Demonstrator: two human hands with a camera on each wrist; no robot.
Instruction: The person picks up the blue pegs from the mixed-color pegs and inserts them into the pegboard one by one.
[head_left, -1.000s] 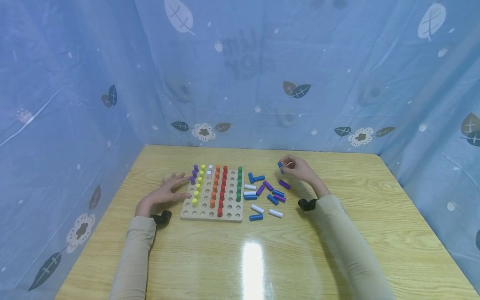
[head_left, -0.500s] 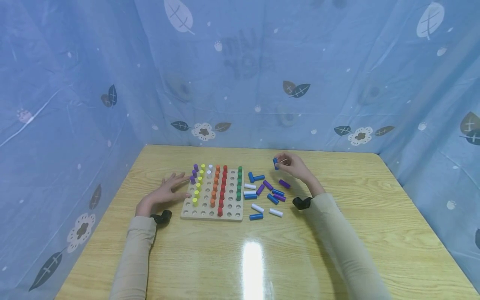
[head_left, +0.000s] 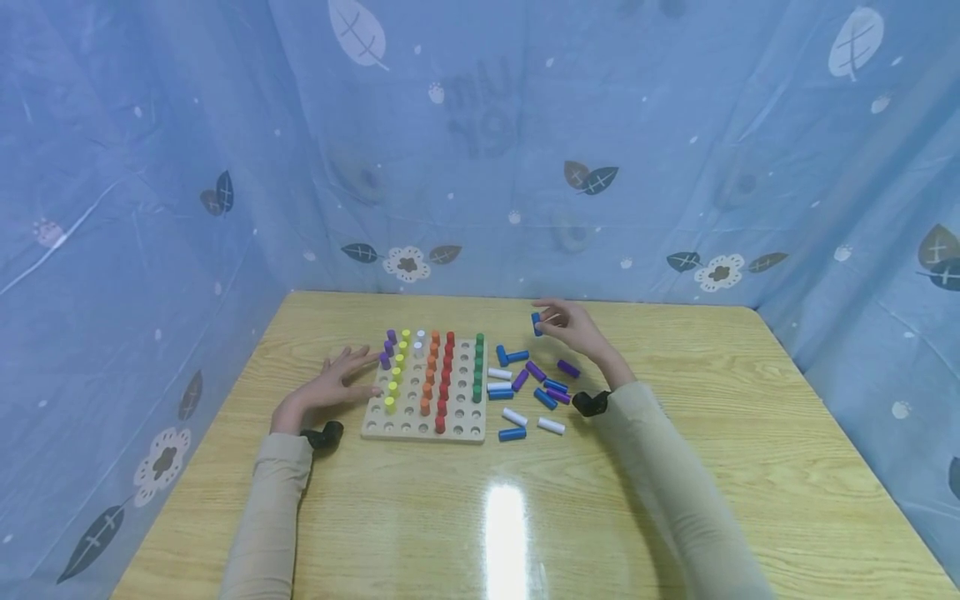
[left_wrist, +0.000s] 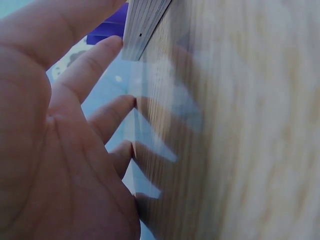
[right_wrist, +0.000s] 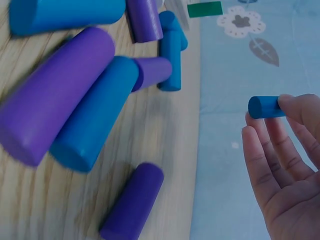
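A blue peg (right_wrist: 265, 107) is pinched between the thumb and fingers of my right hand (head_left: 576, 327), held above the table to the right of the pegboard. My left hand (head_left: 335, 385) lies with fingers spread at the left edge of the wooden pegboard (head_left: 423, 434). In the left wrist view, a fingertip (left_wrist: 116, 44) touches the board's side. Upright in the board stand columns of purple, yellow, white, orange, red pegs (head_left: 446, 377) and green pegs (head_left: 478, 367). Between the red and green columns runs a column of bare holes (head_left: 462, 382).
Loose blue, purple and white pegs lie right of the board, including a purple peg (head_left: 568, 368), a white peg (head_left: 551, 426) and a blue peg (head_left: 512, 434). Behind the wooden table (head_left: 420, 517) hangs a blue patterned curtain (head_left: 480, 150).
My right hand has moved left with the blue peg, toward the pegboard. The left hand and the board have stayed in place.
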